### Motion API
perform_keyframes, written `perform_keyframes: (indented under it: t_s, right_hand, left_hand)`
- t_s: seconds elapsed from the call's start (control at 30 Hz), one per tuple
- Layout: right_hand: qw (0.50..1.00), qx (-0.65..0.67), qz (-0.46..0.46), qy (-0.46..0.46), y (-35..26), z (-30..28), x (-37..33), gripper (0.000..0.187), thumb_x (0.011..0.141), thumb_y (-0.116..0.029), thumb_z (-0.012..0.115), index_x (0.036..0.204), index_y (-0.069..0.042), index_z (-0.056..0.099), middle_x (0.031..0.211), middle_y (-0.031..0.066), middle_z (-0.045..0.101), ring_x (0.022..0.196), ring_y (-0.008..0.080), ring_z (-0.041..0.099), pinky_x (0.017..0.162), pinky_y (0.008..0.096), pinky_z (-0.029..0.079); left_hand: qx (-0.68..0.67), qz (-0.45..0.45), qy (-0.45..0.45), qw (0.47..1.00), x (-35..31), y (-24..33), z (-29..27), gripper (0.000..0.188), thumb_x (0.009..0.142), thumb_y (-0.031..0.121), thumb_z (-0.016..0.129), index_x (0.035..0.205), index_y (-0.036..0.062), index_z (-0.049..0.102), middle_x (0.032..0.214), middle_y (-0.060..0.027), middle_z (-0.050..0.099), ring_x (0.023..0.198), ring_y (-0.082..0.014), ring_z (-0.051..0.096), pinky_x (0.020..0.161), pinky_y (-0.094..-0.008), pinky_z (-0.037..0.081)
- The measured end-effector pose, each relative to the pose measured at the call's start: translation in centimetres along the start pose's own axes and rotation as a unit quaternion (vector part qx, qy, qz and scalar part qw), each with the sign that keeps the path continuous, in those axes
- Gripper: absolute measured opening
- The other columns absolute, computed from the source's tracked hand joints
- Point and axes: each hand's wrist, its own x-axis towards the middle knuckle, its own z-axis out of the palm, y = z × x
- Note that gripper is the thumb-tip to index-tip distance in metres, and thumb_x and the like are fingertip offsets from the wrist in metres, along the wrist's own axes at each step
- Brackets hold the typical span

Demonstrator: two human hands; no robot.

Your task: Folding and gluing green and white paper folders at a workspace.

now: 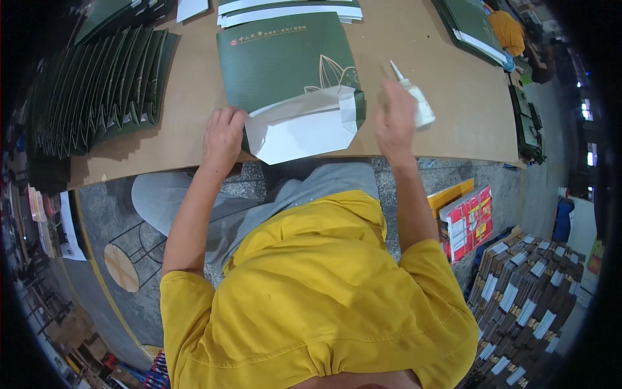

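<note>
A dark green paper bag [278,61] lies flat on the table in front of me, with a line drawing of a plant and small printing on it. Its near end is folded open, showing the white inside of the bottom flaps [301,126]. At the left corner of that end, my left hand [223,137] is closed with its fingers curled on the bag's edge. Just right of the bag is my right hand [395,120], smeared by motion, so its fingers cannot be made out. Beside it a white glue bottle [422,110] with a narrow nozzle is partly hidden by the hand.
Folded green bags [103,91] stand in a row at the left of the table [453,129]. More flat bags [291,13] lie at the far edge, with another stack [470,29] at far right. Bundled cardboard [525,292] and a red package [466,223] sit on the floor.
</note>
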Motion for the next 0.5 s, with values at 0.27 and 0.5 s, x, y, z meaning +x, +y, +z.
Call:
perform_keyframes:
  t_s: [0.27,0.5]
  right_hand:
    - [0.906,0.113,-0.117,-0.390,0.9,-1.3,-1.9,0.064,0.070,-0.003,0.053,0.132,-0.003,0.044,0.135,0.0149,0.044,0.124,0.0333,0.040,0.105,0.0447,0.031]
    - [0.917,0.026,-0.131,-0.376,-0.9,-2.1,-5.1,0.077,0.071,-0.029,0.069,0.138,-0.008,0.040,0.146,0.0094,0.034,0.137,0.0283,0.027,0.111,0.0535,0.018]
  left_hand:
    - [0.052,0.064,-0.135,0.987,-4.3,2.4,-1.8,0.059,0.073,0.004,0.057,0.130,-0.0051,0.043,0.129,-0.0194,0.044,0.117,-0.0344,0.045,0.097,-0.0412,0.042]
    - [0.076,0.085,-0.112,0.987,-5.5,1.6,-0.8,0.071,0.068,0.015,0.071,0.131,-0.0022,0.042,0.136,-0.0191,0.040,0.123,-0.0344,0.041,0.101,-0.0432,0.039]
